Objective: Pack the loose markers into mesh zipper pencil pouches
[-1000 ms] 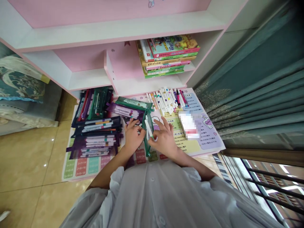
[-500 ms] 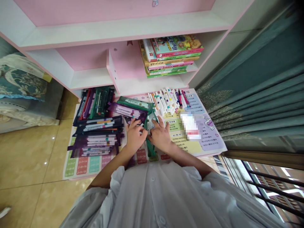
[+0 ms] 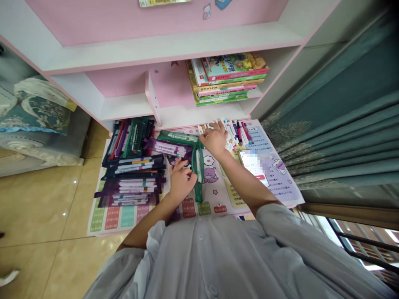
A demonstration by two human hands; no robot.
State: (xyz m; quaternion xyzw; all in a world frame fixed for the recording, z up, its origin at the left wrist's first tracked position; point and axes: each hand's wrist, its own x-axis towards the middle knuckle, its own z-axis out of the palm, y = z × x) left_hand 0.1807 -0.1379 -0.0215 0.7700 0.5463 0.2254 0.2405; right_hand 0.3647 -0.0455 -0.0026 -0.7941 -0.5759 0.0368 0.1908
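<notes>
Green mesh forms the open pen pouch [image 3: 197, 174] lying upright on the printed mat [image 3: 218, 195], its mouth toward the far side, with a white marker or two showing inside. Only the head view is on hand. The left hand [image 3: 180, 181] rests on the pouch's left edge, fingers curled against it and pinning it to the mat. The right hand [image 3: 215, 138] reaches to the far side, fingers spread and laid over the row of loose markers [image 3: 235, 132] below the pink shelf unit [image 3: 174, 112]; whether it has closed on one I cannot tell, as the fingertips hide what is under them.

To the left lie filled pouches [image 3: 134, 178] in stacks, dark purple and green, with two more [image 3: 171, 143] just beyond the open one. By my judgement a good share is packed, this pouch is only begun, and the loose markers are what remains. A phone [image 3: 254, 166] lies on the mat to the right, and books [image 3: 227, 77] are stacked on the shelf above.
</notes>
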